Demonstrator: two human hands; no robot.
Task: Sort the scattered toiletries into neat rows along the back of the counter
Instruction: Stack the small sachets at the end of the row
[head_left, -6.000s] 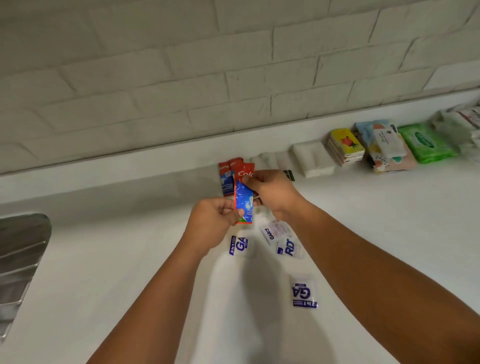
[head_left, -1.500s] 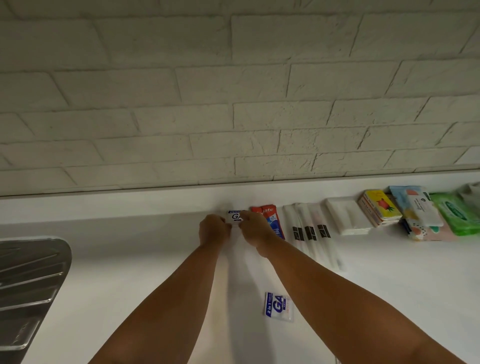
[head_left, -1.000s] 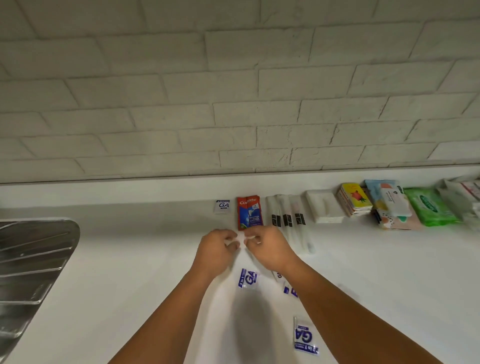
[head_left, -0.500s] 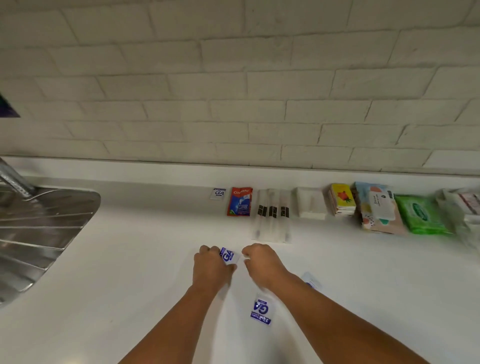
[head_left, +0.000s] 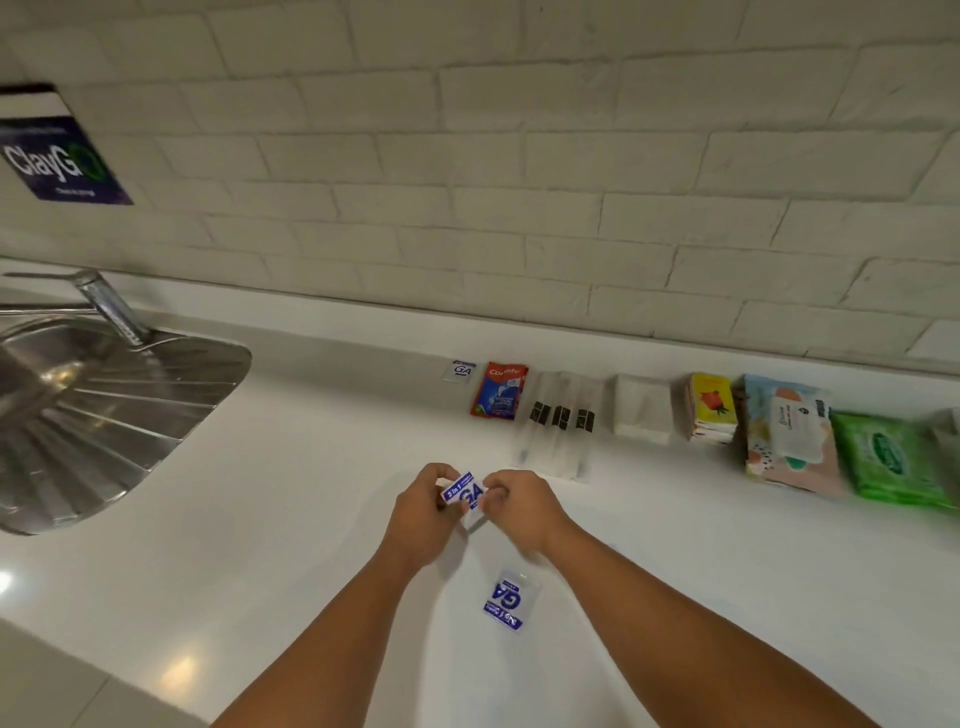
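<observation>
White counter (head_left: 270, 519), with a steel sink (head_left: 104, 395) far to the left of the grip. Beyond the grip, a row lies along the back edge, left to right: back sachet (head_left: 461, 371), red toothpaste sachet (head_left: 500, 391), wrapped toothbrushes (head_left: 558, 431), white pack (head_left: 642, 410), yellow pack (head_left: 711, 408), patterned wipes pack (head_left: 789, 431), green wipes pack (head_left: 891, 457). Left hand (head_left: 426, 512) and right hand (head_left: 519, 506) meet over the counter, curled fingers of both pinching the held sachet (head_left: 464, 492) between them. A loose sachet (head_left: 506, 600) lies flat just behind the grip, between the forearms.
</observation>
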